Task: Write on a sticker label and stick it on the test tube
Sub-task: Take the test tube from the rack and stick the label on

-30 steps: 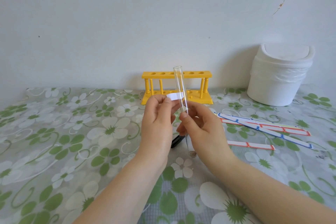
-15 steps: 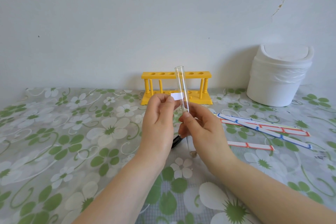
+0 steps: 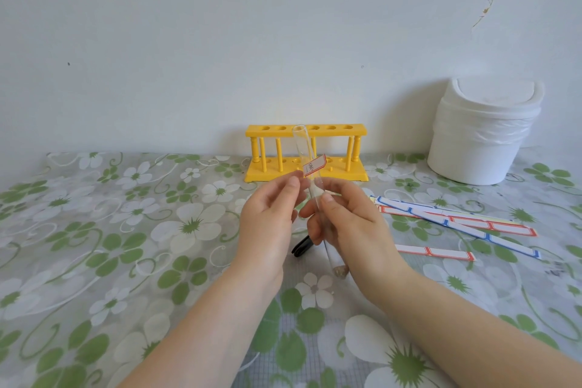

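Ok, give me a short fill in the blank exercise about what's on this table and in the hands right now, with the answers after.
1. The right hand holds a glass test tube with a small ____-bordered label at it.
2. The rack behind the hands is coloured ____.
3. The white bin stands at the ____ side of the table.
4. The black marker lies ____ the table.

Missing words: red; yellow; right; on

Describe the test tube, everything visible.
The test tube is clear glass, open end up, near upright, leaning slightly left at the top. The right hand holds it mid-length. A red-bordered sticker label with writing sits on its upper part, one end sticking out. A little pale matter lies at its rounded bottom. It is in front of the yellow rack.
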{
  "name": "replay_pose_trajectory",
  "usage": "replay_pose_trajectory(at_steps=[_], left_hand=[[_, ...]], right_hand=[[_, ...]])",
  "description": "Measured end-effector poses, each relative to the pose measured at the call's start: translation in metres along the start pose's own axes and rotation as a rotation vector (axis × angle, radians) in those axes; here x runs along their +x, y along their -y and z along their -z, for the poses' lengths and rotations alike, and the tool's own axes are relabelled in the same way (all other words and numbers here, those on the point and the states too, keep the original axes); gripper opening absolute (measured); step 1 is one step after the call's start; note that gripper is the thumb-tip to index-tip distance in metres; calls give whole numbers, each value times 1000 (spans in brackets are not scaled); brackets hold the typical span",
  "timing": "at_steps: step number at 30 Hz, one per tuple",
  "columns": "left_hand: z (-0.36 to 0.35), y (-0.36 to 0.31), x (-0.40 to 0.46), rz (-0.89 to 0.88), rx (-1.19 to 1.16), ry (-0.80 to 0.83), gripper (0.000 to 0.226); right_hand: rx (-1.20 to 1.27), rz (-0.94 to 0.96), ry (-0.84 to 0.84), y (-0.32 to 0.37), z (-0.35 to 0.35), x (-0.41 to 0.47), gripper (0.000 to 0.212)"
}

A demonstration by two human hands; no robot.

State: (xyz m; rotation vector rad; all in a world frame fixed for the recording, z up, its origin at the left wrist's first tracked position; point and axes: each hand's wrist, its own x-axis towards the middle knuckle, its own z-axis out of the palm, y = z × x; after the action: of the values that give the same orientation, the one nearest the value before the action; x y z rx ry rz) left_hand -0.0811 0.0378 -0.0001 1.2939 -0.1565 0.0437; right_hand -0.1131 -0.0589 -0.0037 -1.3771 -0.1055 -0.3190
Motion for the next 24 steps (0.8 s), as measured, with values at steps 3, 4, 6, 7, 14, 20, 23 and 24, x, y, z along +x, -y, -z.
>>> replay_pose_trajectory(at_steps=[3,4,6,7,14,20,23,24], left_hand=[[0,1,0,3,-24,-6,18],[0,1,1,8,-34,-5,17],[-1,1,1,21,-48,-3,14],[0,1,2,27,-48,-1,14],[1,2,1,36,23,81,17],[2,2,2,40,24,73,20],[2,2,2,49,34,49,19],[2,2,3,56,35,35,18]], right_hand=[[3,-2,-4,-1,2,0,19],[3,-2,-4,-2,2,1,19],[6,-2,-2,-2,2,1,18],[11,-5,-2,-2,2,1,18],[15,-12,-9,-1,1,0,16],[10,-11,-22,-1,1,1,15],[-6,-2,-31,0,1,0,15],[-14,4,-36,0,1,0,15]])
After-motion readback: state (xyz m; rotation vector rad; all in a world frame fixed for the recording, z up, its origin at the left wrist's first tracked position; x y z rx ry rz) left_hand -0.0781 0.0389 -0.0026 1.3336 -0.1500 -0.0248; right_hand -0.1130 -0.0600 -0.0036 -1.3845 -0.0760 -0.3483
